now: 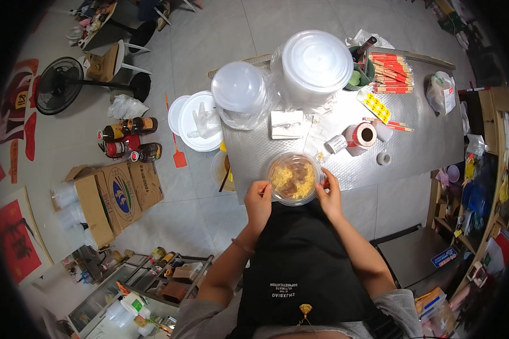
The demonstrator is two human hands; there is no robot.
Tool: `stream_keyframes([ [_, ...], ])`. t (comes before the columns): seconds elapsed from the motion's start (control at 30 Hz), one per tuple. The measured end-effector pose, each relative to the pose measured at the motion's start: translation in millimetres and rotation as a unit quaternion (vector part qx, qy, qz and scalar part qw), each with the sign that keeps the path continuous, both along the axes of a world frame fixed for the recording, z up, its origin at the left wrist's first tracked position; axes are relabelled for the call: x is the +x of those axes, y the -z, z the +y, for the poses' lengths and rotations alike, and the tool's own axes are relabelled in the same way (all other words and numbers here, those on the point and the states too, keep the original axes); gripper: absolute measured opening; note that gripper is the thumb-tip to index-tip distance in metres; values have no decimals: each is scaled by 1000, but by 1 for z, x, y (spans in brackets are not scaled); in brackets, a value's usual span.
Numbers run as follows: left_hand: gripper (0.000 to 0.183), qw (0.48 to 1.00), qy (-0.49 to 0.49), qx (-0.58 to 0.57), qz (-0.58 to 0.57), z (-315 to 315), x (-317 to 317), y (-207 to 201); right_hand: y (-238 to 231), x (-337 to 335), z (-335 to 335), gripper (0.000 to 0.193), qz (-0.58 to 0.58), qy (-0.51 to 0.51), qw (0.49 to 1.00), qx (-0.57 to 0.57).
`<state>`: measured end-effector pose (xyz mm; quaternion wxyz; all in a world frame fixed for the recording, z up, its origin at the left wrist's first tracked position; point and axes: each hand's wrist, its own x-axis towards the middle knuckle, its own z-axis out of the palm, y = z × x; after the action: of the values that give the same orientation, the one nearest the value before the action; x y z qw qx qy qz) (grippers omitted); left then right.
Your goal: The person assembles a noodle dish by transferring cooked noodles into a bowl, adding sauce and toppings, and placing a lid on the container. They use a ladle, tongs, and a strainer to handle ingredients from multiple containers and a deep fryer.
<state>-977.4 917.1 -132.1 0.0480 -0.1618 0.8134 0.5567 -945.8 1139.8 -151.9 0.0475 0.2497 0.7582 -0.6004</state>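
A round clear plastic food bowl with yellow and brown food inside stands at the near edge of the silver-covered table. Its top looks covered by a clear lid, though glare makes this hard to judge. My left hand is closed at the bowl's left rim, fingers curled against it. On the opposite side my right hand grips the rim between thumb and fingers. Just beyond the bowl lie a stack of white napkins, a small white paper roll and a red-edged label roll.
Stacks of clear lids and large round tubs stand at the table's far side. Red-wrapped chopsticks lie far right, near a yellow sticker sheet. Left of the table are white buckets, a cardboard box and a floor fan.
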Motion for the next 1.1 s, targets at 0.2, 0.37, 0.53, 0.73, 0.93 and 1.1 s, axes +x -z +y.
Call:
stream_keyframes([
  [0.2,43,988,86,-128,30,-10,-23,-16,-15,-17,-17,53,20,-24,993,112],
  [0.37,99,828,487,-255,107,27,-76,-79,-31,-21,-21,52,12,-33,991,128],
  [0.53,112,731,608,-286,123,38,-80,-43,-7,-6,18,49,56,50,986,150],
  [0.73,87,704,612,-300,198,42,-80,-38,18,18,186,70,53,132,876,462],
  [0.93,70,689,595,-257,323,37,-83,-11,34,-24,208,70,-66,80,904,414],
  [1.1,69,724,569,-248,300,52,-80,-40,-5,-12,166,58,68,51,959,271],
])
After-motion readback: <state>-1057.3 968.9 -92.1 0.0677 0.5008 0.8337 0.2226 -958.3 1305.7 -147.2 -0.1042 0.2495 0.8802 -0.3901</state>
